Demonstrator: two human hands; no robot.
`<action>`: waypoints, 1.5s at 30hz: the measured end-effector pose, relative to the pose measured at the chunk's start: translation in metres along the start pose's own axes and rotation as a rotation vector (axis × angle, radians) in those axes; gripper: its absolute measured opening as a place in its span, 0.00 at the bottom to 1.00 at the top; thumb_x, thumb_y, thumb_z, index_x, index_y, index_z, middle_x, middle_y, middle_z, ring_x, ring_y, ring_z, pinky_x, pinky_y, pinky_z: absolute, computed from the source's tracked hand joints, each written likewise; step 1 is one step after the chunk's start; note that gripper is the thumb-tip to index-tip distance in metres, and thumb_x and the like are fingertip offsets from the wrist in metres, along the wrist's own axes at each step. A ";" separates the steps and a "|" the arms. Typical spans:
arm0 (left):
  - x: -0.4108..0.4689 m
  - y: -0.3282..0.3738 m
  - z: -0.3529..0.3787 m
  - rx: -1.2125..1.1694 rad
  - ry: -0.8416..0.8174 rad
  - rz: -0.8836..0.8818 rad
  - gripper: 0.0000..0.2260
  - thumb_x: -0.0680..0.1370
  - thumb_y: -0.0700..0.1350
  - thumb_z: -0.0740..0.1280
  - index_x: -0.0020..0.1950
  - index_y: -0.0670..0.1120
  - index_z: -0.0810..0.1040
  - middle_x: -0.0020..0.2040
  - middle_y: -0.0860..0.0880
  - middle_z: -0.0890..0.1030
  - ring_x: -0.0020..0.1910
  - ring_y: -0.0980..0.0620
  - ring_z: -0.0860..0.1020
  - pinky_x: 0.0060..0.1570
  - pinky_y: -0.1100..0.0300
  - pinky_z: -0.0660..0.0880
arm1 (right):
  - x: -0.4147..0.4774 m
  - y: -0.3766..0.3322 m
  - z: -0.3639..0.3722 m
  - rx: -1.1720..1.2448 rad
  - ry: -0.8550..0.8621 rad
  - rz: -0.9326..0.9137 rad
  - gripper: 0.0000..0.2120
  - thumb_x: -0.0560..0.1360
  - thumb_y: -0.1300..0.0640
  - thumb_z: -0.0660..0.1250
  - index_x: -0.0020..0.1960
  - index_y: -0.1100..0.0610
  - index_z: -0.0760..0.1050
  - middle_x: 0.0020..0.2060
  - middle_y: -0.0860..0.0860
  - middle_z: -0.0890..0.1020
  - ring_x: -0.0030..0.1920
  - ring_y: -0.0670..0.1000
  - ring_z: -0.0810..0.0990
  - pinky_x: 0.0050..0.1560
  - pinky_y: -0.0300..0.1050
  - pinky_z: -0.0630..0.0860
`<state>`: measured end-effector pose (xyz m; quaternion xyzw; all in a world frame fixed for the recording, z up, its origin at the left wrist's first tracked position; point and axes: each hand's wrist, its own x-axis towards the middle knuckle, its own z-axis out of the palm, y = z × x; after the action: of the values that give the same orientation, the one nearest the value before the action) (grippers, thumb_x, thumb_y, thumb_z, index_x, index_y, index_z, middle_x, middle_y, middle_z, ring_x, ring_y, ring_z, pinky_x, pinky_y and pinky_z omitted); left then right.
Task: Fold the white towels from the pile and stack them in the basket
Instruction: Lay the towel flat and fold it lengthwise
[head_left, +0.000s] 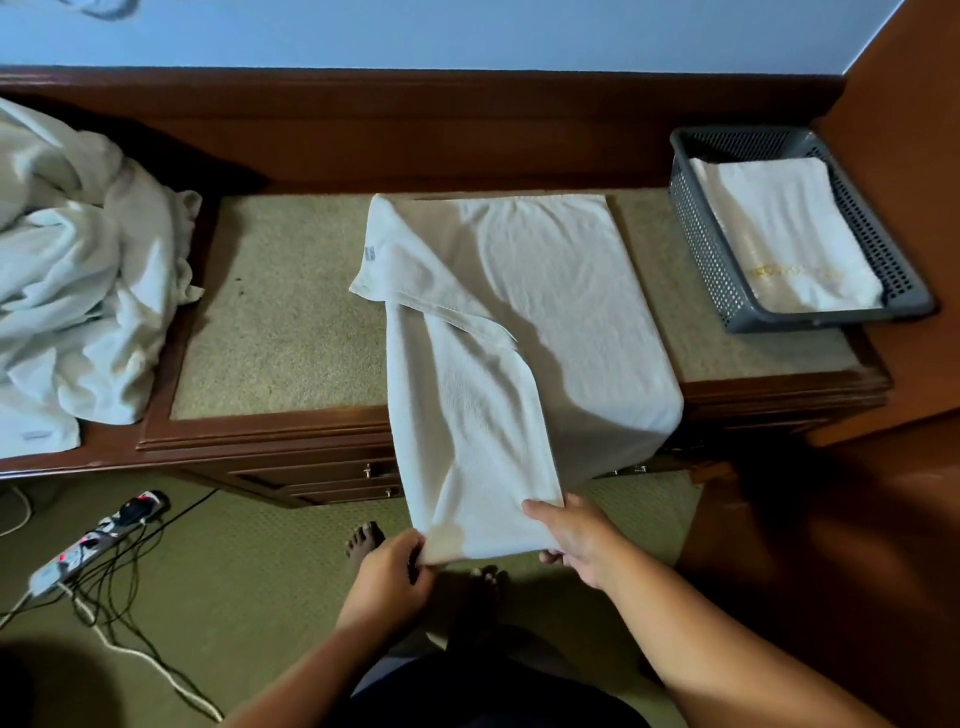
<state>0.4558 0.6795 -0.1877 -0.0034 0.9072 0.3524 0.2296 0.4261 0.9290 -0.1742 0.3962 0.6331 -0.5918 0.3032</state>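
My left hand (387, 566) has its fingers curled and pressed together, pinching the near left corner of the white terry towel (498, 322). My right hand (576, 540) grips the near right corner, thumb on top of the cloth and the other fingers tucked under it; I cannot tell how far they spread. Both hands hold the near short edge up off the front of the dark wooden dresser with the beige inset top (285, 301).

The towel's long axis runs away from me. Its far end lies flat on the inset top and its near end comes over the front edge to my hands. A flap on the far left is folded diagonally over the towel.

A crumpled pile of white towels (78, 280) sits at the left end. The grey perforated plastic basket (701, 234) sits at the right end, well apart from the pile, with one folded white towel (784, 228) inside. A white power strip with cables (98, 540) lies on the green carpet at lower left.
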 end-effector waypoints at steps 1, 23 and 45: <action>0.000 -0.002 -0.001 0.051 -0.004 0.036 0.05 0.74 0.43 0.68 0.42 0.48 0.73 0.39 0.53 0.76 0.38 0.53 0.75 0.37 0.58 0.68 | 0.001 0.003 0.000 -0.024 0.024 -0.009 0.12 0.75 0.52 0.73 0.56 0.55 0.78 0.53 0.55 0.82 0.42 0.54 0.77 0.34 0.42 0.75; 0.033 0.009 -0.011 0.811 -0.319 0.052 0.13 0.78 0.44 0.62 0.63 0.51 0.74 0.59 0.48 0.78 0.57 0.45 0.80 0.53 0.51 0.73 | 0.025 0.023 0.005 -0.710 0.269 -0.218 0.24 0.77 0.54 0.70 0.71 0.50 0.67 0.62 0.53 0.74 0.59 0.53 0.78 0.56 0.45 0.75; 0.197 0.003 -0.067 0.519 -0.141 0.247 0.36 0.81 0.59 0.56 0.83 0.48 0.43 0.82 0.52 0.37 0.81 0.49 0.39 0.78 0.51 0.43 | 0.124 -0.113 0.081 -1.245 0.155 -0.729 0.35 0.79 0.43 0.48 0.82 0.54 0.44 0.80 0.50 0.36 0.79 0.52 0.35 0.76 0.53 0.38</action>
<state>0.2514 0.6696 -0.2253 0.1904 0.9424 0.1331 0.2408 0.2594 0.8684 -0.2316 -0.0453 0.9642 -0.1551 0.2102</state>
